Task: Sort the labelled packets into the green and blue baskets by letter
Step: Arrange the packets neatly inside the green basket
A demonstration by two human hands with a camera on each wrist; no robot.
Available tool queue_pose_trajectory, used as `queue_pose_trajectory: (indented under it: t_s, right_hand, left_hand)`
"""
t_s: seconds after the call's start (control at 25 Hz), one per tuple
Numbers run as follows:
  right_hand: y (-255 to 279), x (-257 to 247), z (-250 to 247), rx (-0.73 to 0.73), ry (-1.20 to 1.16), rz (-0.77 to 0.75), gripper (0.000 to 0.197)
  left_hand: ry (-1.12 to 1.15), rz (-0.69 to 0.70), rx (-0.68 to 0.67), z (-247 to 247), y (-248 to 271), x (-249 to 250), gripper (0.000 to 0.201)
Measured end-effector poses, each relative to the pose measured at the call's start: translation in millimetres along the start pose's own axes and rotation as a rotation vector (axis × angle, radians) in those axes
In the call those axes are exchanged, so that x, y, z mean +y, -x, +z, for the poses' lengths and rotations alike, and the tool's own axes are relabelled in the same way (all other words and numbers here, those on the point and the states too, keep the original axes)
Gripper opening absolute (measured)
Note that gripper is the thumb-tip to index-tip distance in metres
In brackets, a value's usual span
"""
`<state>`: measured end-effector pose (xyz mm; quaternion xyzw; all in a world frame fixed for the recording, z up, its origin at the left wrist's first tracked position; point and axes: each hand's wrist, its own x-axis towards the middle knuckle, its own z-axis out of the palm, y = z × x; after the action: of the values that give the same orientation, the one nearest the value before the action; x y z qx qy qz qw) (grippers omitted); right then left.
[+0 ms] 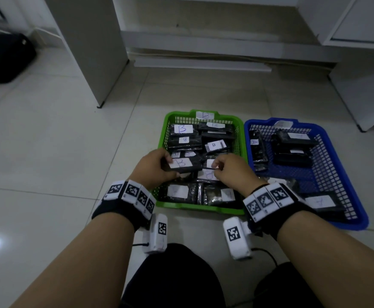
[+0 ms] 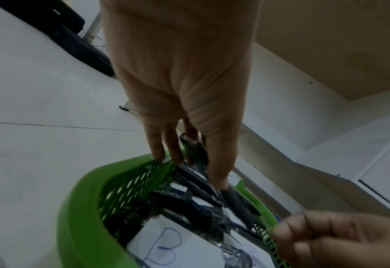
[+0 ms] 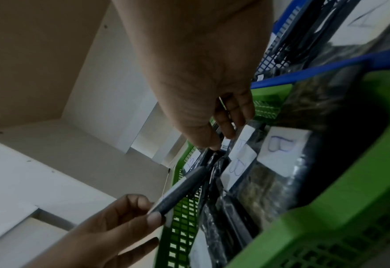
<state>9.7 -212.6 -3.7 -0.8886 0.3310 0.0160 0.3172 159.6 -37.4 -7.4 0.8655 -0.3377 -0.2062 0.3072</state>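
View from a person's head, looking down at a pale tiled floor (image 1: 48, 141) w/ 2 plastic mesh baskets side by side, touching. The green basket (image 1: 203, 208) sits on the left, the blue basket (image 1: 346, 221) on the right. Both hands meet over the near-left part of the green basket. The left hand (image 1: 153, 168) grips a black packet (image 1: 185, 166) at its left end, thumb below and fingers curled over the top; its white label shows a handwritten B. The right hand (image 1: 231, 168) pinches the same packet's right end btwn thumb and fingertips, other fingers curled in. The packet is held roughly level just above the pile, not lying in it. The green basket is packed w/ black packets (image 1: 185, 140), most w/ white labels reading B, and a white B tag (image 1: 204, 115) sits on its far rim. The blue basket holds fewer black packets (image 1: 292, 152); 1 label reads A, others are too blurred to read, and a tag on its far rim is unreadable. Both wrists wear black bands w/ white blocks printed in black-and-white square markers. Beyond the baskets stand white cabinet panels (image 1: 88, 52); a dark bag (image 1: 3, 58) lies at far left. The person's dark-clothed legs show at the bottom edge.
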Motion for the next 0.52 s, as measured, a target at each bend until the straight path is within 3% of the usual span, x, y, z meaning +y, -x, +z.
queue_pose_trajectory:
  t_s: [0.12,0.2,0.36,0.52]
  right_hand:
    - [-18.8,-18.0,7.5,-0.095,-0.076,-0.017,0.037]
    - [-30.9,-20.4,15.1,-0.150,-0.097,0.017,0.040]
    - [-42.4,-12.6,28.4,-0.166,-0.057,-0.005,0.026]
    - [-51.1,-12.1,30.2,-0.134,-0.043,-0.030,0.008]
  left_hand:
    - [-0.047,-0.014,0.045,3.8,-11.8,-8.7,0.058]
    - [-0.183,-0.019,0.014,7.4,-17.0,-8.2,0.064]
    - [-0.526,0.084,-0.048,15.3,-27.1,-11.5,0.062]
    - [-0.622,0.090,-0.098,23.1,-34.2,-15.5,0.052]
